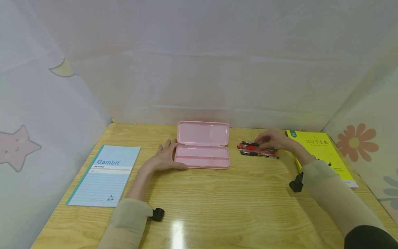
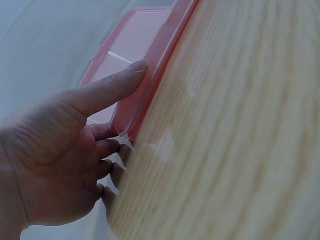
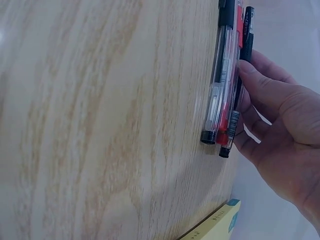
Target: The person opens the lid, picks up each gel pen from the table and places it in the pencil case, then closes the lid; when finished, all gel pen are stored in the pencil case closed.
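A pink pencil case (image 1: 202, 162) lies with its lid (image 1: 202, 133) raised and its compartments bare. My left hand (image 1: 164, 157) is at its left end, fingers spread and relaxed; in the left wrist view, the thumb of that hand (image 2: 55, 145) rests along the front wall of the case (image 2: 145, 95). Right of the case lie several black and red pens (image 1: 253, 149), side by side. My right hand (image 1: 273, 139) is over them from behind. In the right wrist view, my right hand (image 3: 285, 115) pinches a black pen (image 3: 246, 47) beside a red pen (image 3: 223, 127).
A light blue notebook (image 1: 102, 176) lies on the left of the wooden table (image 1: 199, 200). At the right is a yellow book (image 1: 323, 152), its corner (image 3: 217, 222) also showing in the right wrist view. A pale curtain (image 1: 186, 69) hangs behind the table.
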`<state>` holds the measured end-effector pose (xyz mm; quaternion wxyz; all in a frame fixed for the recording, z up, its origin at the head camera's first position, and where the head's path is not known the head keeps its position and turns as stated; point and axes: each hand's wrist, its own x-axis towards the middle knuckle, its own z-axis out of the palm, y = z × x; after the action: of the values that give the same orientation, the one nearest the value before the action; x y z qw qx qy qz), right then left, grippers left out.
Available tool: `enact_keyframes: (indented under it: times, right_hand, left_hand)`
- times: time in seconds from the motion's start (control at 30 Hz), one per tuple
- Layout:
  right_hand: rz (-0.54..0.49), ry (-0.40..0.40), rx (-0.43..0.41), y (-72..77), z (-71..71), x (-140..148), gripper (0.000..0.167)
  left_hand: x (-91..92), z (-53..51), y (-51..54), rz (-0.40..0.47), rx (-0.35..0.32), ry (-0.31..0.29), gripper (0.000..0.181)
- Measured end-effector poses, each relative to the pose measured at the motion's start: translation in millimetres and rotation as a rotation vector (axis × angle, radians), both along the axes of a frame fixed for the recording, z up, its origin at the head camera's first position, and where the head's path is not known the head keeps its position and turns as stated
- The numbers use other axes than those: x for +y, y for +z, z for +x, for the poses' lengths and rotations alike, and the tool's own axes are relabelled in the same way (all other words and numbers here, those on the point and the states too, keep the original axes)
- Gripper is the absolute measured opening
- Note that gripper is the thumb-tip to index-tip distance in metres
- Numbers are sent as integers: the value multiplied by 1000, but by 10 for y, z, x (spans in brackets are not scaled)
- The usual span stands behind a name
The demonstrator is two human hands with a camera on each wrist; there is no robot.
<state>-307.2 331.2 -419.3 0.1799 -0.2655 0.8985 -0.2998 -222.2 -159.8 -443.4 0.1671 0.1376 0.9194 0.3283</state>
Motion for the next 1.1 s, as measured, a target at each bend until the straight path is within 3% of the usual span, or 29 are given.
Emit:
enact_keyframes:
  times: [0.17, 0.43, 0.67, 0.87, 1.1]
  right_hand:
    - [-5, -9, 2, 5, 20, 15, 27]
    - [16, -52, 91, 78, 45, -15, 24]
    - [-39, -24, 173, 182, 80, -106, 26]
    - [-38, -85, 192, 300, 150, -298, 28]
    - [-40, -148, 284, 379, 226, -660, 26]
  left_hand:
    - [12, -6, -1, -4, 0, -3, 105]
    - [23, 1, 24, -10, 6, -6, 104]
    - [11, 16, 36, -5, 8, -10, 103]
    - [-5, 28, 38, -6, 10, -5, 103]
    - [-17, 33, 48, -6, 16, -10, 101]
